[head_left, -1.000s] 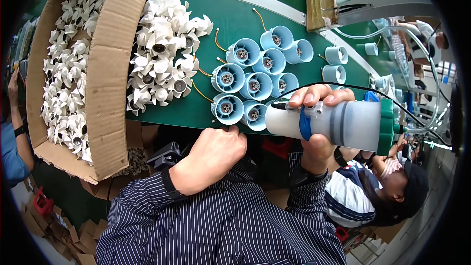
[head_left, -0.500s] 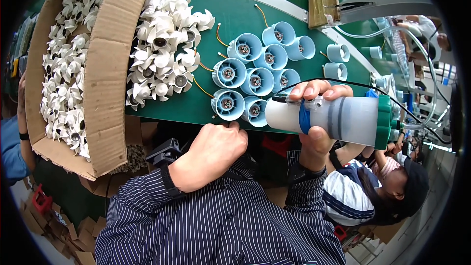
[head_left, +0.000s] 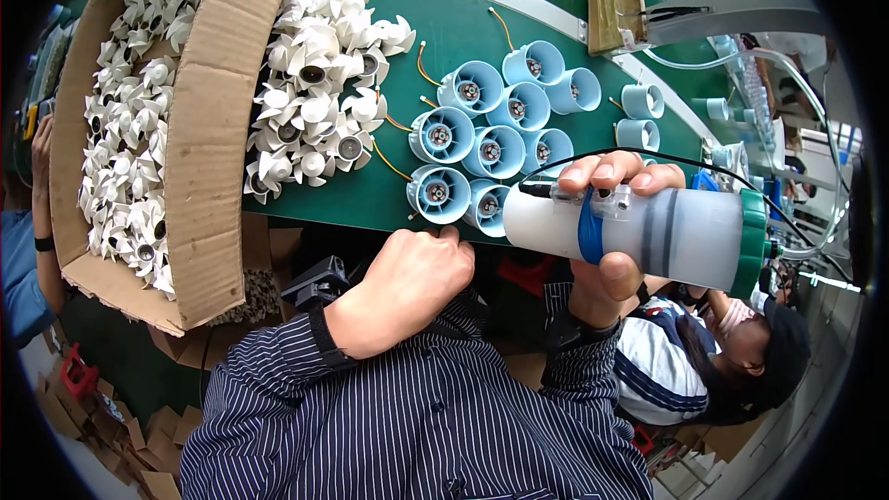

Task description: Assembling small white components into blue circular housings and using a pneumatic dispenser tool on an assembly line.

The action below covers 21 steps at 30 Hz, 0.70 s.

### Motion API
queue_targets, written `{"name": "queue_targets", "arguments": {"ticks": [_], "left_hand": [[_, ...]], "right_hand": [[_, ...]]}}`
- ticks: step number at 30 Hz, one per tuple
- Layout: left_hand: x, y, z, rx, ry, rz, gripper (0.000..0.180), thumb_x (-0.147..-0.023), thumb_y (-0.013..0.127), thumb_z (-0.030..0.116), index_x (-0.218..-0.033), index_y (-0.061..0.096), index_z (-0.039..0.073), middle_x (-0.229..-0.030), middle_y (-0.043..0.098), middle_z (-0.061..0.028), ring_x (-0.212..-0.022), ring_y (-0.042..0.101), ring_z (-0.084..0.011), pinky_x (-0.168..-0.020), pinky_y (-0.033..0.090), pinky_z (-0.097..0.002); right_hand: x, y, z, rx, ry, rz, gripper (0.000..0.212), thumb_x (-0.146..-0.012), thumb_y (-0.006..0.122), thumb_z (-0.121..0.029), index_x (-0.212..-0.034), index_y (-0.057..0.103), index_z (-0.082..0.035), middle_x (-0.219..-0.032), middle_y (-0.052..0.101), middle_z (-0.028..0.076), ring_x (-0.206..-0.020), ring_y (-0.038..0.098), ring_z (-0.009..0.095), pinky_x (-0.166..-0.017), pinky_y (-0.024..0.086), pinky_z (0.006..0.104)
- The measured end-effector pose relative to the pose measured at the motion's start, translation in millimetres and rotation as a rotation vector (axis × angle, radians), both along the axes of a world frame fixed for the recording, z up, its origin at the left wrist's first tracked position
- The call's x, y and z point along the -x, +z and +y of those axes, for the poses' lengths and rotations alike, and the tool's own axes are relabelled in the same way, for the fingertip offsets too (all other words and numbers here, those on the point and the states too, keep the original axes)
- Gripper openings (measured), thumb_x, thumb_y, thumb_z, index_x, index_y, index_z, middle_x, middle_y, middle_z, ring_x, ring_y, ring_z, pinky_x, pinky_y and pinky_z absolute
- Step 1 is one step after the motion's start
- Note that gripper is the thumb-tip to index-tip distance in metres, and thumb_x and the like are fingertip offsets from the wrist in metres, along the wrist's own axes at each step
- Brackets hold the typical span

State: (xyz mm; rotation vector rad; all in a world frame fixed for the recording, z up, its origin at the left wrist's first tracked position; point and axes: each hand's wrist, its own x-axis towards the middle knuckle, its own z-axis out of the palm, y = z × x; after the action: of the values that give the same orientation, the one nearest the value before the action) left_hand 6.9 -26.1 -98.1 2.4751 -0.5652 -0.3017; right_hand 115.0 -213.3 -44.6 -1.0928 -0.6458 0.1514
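Observation:
My right hand [head_left: 616, 222] is wrapped around a thick translucent white dispensing cartridge [head_left: 546, 218]. It has a green end cap [head_left: 752, 243], a blue band [head_left: 590, 227] and a thin black cable. Held nearly level above the table's near edge, it hides some of what lies beneath. My left hand [head_left: 407, 278] is closed at the table edge, fingers curled in; whatever they hold, if anything, is hidden. Just beyond stand several light blue round fan housings [head_left: 441, 194] with metal motor hubs inside, some trailing orange wires. The nearest ones are close to my left fingers and the cartridge's left end.
White fan impellers [head_left: 315, 111] lie heaped on the green table [head_left: 407, 0] at left. A cardboard box [head_left: 208, 139] beside them holds more. A clear hose [head_left: 778, 65] arches at right. One person [head_left: 662, 375] sits at right; another person's arm [head_left: 42, 194] shows at far left.
The cartridge and my right hand have moved slightly right, and the capped end has dipped a little. The whole view has shifted slightly. My left hand stays closed at the table edge.

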Motion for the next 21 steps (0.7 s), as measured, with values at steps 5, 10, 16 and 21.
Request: {"name": "queue_targets", "arguments": {"ticks": [5, 10, 16, 21], "left_hand": [[1, -5, -5, 0.0, 0.019, -0.097, 0.009, -0.08, 0.072, 0.006, -0.088, 0.071, 0.001, -0.082, 0.072, -0.0147, -0.073, 0.076, -0.0261, -0.058, 0.059, -0.0374], [3, -5, -5, -0.018, 0.028, -0.087, 0.009, -0.081, 0.072, 0.007, -0.088, 0.072, 0.001, -0.084, 0.073, -0.0142, -0.073, 0.077, -0.0249, -0.057, 0.059, -0.0369], [4, -7, -5, -0.007, 0.041, -0.096, 0.008, -0.083, 0.071, 0.006, -0.089, 0.072, 0.001, -0.085, 0.073, -0.0148, -0.073, 0.077, -0.0255, -0.057, 0.059, -0.0371], [4, -9, -5, 0.011, 0.046, -0.098, 0.007, -0.084, 0.07, 0.007, -0.088, 0.072, 0.001, -0.085, 0.074, -0.0149, -0.073, 0.077, -0.0261, -0.057, 0.059, -0.0372]], "right_hand": [[0, -7, 31, -0.055, 0.046, 0.02, 0.068, -0.084, 0.095, -0.019, -0.13, 0.045, -0.009, -0.125, 0.062, 0.018, -0.115, 0.069, 0.034, -0.103, 0.058, 0.0514], [-6, -19, 38, -0.039, 0.1, 0.02, 0.068, -0.084, 0.095, -0.021, -0.13, 0.045, -0.01, -0.122, 0.062, 0.016, -0.115, 0.068, 0.032, -0.104, 0.057, 0.052], [-7, -23, 40, -0.045, 0.08, 0.041, 0.067, -0.085, 0.095, -0.02, -0.131, 0.046, -0.011, -0.123, 0.063, 0.016, -0.115, 0.067, 0.032, -0.103, 0.055, 0.0514], [-6, -26, 41, -0.048, 0.065, 0.042, 0.067, -0.085, 0.095, -0.02, -0.13, 0.046, -0.011, -0.123, 0.064, 0.016, -0.114, 0.067, 0.032, -0.103, 0.055, 0.0515]]}}
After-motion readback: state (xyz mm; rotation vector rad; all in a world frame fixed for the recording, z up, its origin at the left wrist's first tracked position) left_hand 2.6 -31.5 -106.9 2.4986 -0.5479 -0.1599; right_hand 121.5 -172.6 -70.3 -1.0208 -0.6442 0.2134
